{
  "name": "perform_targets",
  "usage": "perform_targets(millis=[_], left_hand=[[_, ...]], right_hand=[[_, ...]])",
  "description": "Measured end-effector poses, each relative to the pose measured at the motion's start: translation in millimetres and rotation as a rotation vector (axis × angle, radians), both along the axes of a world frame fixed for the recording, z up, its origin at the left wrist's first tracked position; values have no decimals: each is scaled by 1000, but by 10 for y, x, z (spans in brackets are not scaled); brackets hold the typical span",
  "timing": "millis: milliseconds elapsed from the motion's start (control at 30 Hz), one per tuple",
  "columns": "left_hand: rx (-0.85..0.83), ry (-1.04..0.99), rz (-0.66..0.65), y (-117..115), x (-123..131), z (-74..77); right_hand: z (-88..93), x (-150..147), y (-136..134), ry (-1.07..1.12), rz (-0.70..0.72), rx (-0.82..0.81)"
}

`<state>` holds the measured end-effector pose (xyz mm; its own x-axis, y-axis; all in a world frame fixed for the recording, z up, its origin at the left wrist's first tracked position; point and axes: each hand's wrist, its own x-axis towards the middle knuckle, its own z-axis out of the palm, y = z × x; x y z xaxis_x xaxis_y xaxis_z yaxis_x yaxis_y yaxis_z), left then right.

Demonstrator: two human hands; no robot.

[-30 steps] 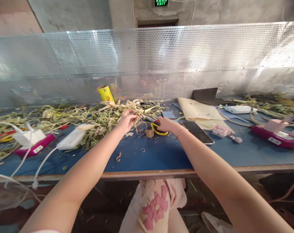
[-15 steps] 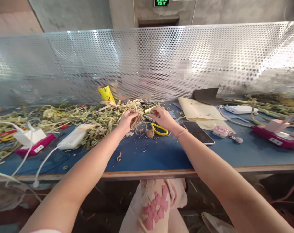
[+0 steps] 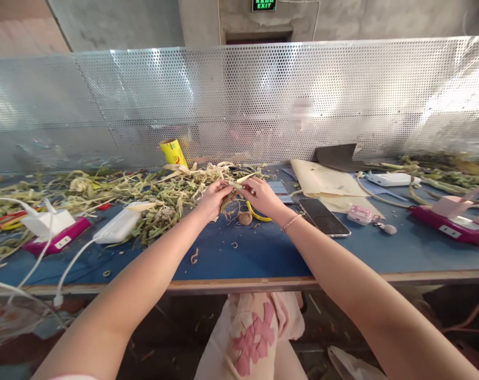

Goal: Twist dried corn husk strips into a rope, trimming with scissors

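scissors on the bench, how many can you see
2. One yellow-handled pair lies just beyond the right hand, partly hidden by it. One red-handled pair lies at the far left edge among the plant scraps, which may hide more.

One head cam, looks fwd and down across blue table (image 3: 263, 253), mesh screen (image 3: 239, 105) at far side.

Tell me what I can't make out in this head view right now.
- Plant piece: mostly covered by left hand and right hand; grip unclear.
- Yellow-handled scissors: blades hidden behind the right hand.
- Sticker on mesh screen: blurred.
- Red-handled tool: half buried under plant scraps.
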<state>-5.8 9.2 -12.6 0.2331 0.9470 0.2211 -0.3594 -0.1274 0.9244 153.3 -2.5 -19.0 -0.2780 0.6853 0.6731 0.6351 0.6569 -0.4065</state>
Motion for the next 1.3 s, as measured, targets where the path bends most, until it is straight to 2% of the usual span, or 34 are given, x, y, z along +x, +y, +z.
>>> perform_targets(millis=[433,567,667,800,933,1100,1300], left_hand=[[-2,8,-37,11,2,-21],[-59,-5,-9,-5,-1,17],[-140,-37,38,13,-18,49],[-203,-65,77,57,-48,68],[-195,-45,108,61,-48,69],[-116,-94,141,89,-48,52],[-119,-109,201,168,-120,21]], right_hand=[[-11,-12,12,-73,5,13],[4,5,26,-100,-1,-14],[0,50,33,-158,-119,-104],[-34,117,7,-390,-334,-344],[-64,133,-7,-449,-394,-549],[-95,107,69,-460,-419,-562],[-102,197,114,-452,-442,-527]])
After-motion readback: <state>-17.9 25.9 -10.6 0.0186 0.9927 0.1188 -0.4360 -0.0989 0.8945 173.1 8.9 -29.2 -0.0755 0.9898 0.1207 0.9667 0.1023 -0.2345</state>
